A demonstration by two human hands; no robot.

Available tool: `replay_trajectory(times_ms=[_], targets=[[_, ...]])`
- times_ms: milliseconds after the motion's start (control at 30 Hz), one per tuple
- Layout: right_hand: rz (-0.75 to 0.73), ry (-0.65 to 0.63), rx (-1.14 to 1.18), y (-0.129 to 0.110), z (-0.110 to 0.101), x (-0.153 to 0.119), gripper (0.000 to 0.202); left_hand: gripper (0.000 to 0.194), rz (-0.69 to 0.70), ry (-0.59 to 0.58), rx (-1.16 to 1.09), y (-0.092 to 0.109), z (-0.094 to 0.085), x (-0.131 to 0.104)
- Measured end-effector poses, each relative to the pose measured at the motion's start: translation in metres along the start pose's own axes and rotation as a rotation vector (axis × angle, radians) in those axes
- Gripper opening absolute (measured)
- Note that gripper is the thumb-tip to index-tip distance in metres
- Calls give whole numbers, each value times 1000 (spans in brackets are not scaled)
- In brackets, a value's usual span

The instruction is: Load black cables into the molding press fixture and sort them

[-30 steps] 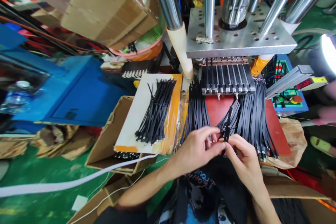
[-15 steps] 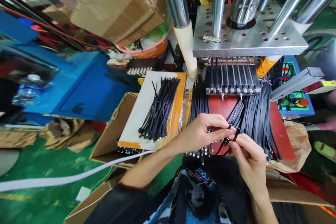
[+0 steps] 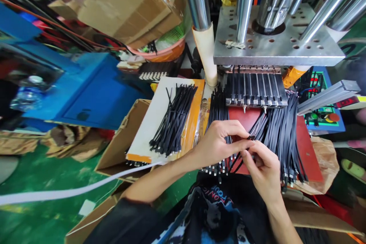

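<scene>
My left hand point(image 3: 219, 143) pinches the end of a short black cable point(image 3: 251, 137) between thumb and forefinger. Just below and to the right, my right hand point(image 3: 265, 169) is closed, its thumb and fingertips meeting the left's at the same cable; the exact grip is partly hidden. Behind my hands a thick bundle of flat black cables point(image 3: 276, 129) lies across the red mat point(image 3: 312, 156). Another bundle of black cables point(image 3: 218, 109) with metal plug ends lies left of it, partly covered by my left hand. Beyond them a metal mould point(image 3: 256, 88) holds several cables side by side.
A heavy steel press plate point(image 3: 280, 55) on shiny columns overhangs the mould. To the left, a tied cable bundle point(image 3: 175, 118) lies on a white board point(image 3: 145, 129) over a cardboard box point(image 3: 120, 137). A control box with buttons point(image 3: 328, 106) stands at right.
My right hand has moved left and closer to my left hand, their fingertips now together. The cable loop between them shows less. The view has shifted slightly.
</scene>
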State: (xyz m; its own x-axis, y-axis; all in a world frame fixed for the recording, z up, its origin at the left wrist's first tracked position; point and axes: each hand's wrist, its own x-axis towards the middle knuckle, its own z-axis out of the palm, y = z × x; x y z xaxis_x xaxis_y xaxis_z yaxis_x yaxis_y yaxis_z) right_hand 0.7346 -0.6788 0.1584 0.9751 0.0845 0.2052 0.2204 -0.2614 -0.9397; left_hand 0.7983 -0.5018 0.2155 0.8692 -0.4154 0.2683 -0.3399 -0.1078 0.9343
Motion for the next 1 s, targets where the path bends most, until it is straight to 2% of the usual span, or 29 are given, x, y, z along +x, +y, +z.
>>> replay_trajectory(times_ms=[100, 200, 300, 367, 500, 567, 667, 733, 833, 900, 1000], targets=[[128, -175, -2, 8, 6, -3, 39, 19, 24, 160, 69, -9, -9, 19], [236, -428, 24, 13, 4, -8, 37, 16, 74, 335, 188, -32, -22, 48], [263, -572, -22, 8, -17, 6, 43, 11, 99, 354, 361, -65, -33, 80], [235, -568, -103, 3, -39, 33, 46, 10, 85, 339, 452, -87, -36, 102], [96, -380, -274, 1, -74, 117, 53, 14, 35, 307, 529, -118, -34, 141], [53, -331, -308, 6, -78, 160, 53, 14, -5, 350, 552, -126, -32, 148], [40, -325, -277, 17, -69, 209, 52, 41, 15, 413, 610, -126, -32, 135], [33, -329, -246, 24, -60, 228, 54, 48, 165, 321, 655, -121, -35, 116], [-37, -341, -282, 33, -50, 243, 52, 44, 429, 3, 742, -114, -45, 88], [-113, -337, -374, 37, -46, 247, 49, 38, 491, -167, 827, -113, -52, 79], [-190, -287, -469, 42, -43, 248, 44, 36, 494, -263, 958, -113, -54, 77]])
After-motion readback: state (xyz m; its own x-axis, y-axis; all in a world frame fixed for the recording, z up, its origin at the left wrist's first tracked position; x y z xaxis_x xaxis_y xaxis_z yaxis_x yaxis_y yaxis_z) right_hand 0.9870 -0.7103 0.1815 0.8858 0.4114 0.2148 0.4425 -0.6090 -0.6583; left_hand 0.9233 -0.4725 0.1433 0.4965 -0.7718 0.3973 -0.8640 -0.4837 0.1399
